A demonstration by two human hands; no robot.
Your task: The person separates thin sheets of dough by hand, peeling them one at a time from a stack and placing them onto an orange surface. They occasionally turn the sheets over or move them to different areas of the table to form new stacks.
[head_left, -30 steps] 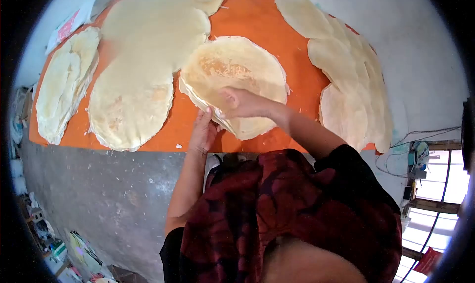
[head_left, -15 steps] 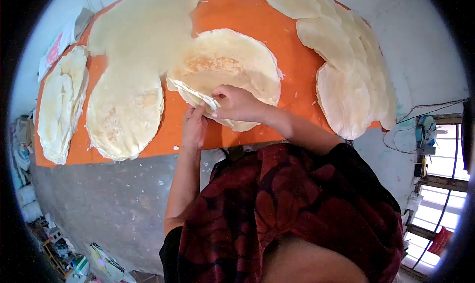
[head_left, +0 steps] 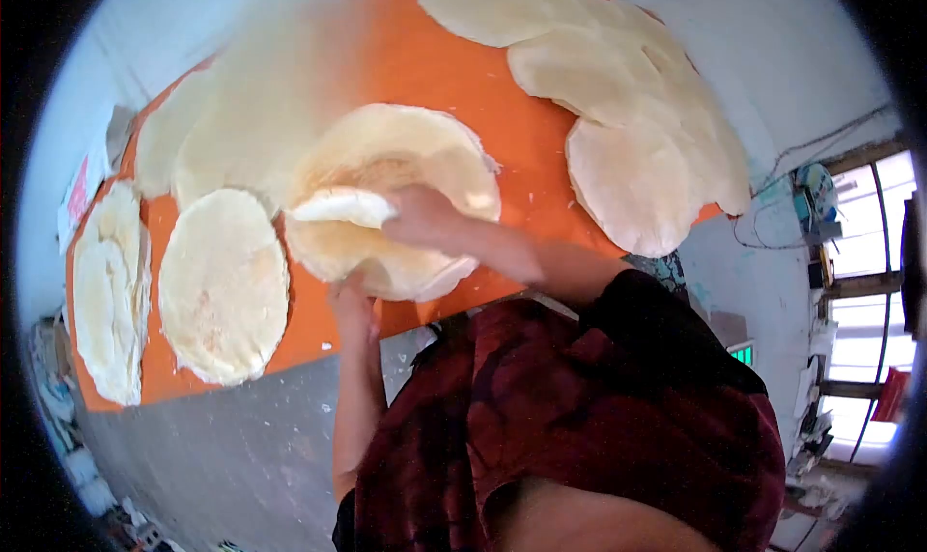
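Note:
A stack of thin, round, pale flatbreads (head_left: 439, 161) with a browned patch lies on the orange table in front of me. My right hand (head_left: 423, 216), blurred by motion, is closed on the raised edge of the top flatbread, which curls up in a white fold over the stack. My left hand (head_left: 355, 299) is at the near edge of the stack, its fingers pinching the rim there; the fingertips are partly smeared. Just left of the stack lies another round flatbread pile (head_left: 224, 286).
Overlapping flatbreads (head_left: 637, 175) cover the right side of the orange table (head_left: 425, 59). More sheets (head_left: 241, 117) spread over the back left, partly blurred. A folded pile (head_left: 111, 301) lies at the left end. Below the table's near edge is a grey floor (head_left: 261, 455).
My right hand has pulled the top flatbread's edge away from my left hand, opening the bunched edge into a wide fold. My left hand stays at the near rim. The view has shifted.

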